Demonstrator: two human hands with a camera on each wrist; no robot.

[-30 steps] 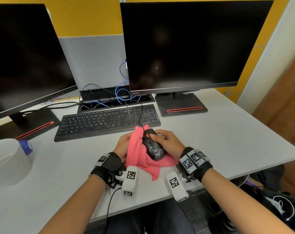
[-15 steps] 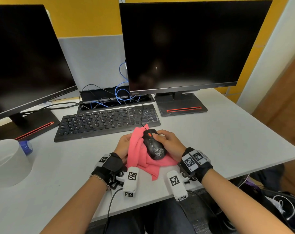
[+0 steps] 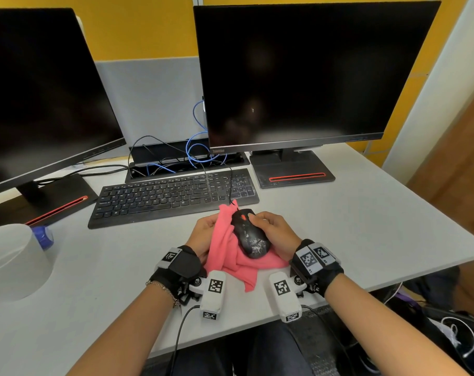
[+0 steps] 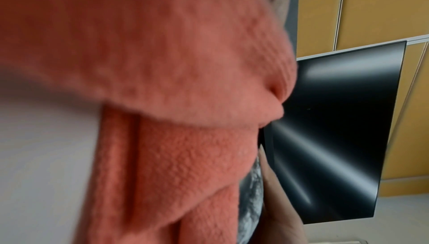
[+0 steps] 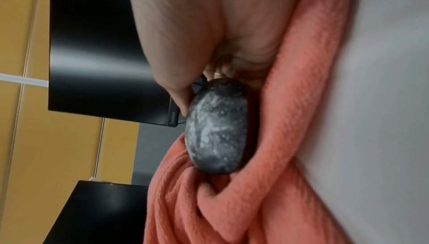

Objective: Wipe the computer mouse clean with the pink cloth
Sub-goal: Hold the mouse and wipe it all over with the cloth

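Note:
A black wired mouse (image 3: 250,234) with a red scroll wheel and white smears on its back lies on the pink cloth (image 3: 226,256) near the desk's front edge. My right hand (image 3: 271,232) grips the mouse from the right, thumb on its front. My left hand (image 3: 204,234) holds the bunched cloth against the mouse's left side. In the right wrist view the smeared mouse (image 5: 217,128) sits in folds of the cloth (image 5: 290,138). The left wrist view is mostly filled by the cloth (image 4: 162,101), with a sliver of the mouse (image 4: 252,193).
A black keyboard (image 3: 173,196) lies just behind the hands, with two dark monitors (image 3: 306,74) on stands and a tangle of cables (image 3: 176,161) further back. A white cylinder (image 3: 12,261) and a blue cap (image 3: 41,236) stand at the left. The desk edge (image 3: 393,280) runs close on the right.
The mouse has turned a little on the cloth, its front swinging left and away; both hands kept their hold and barely shifted.

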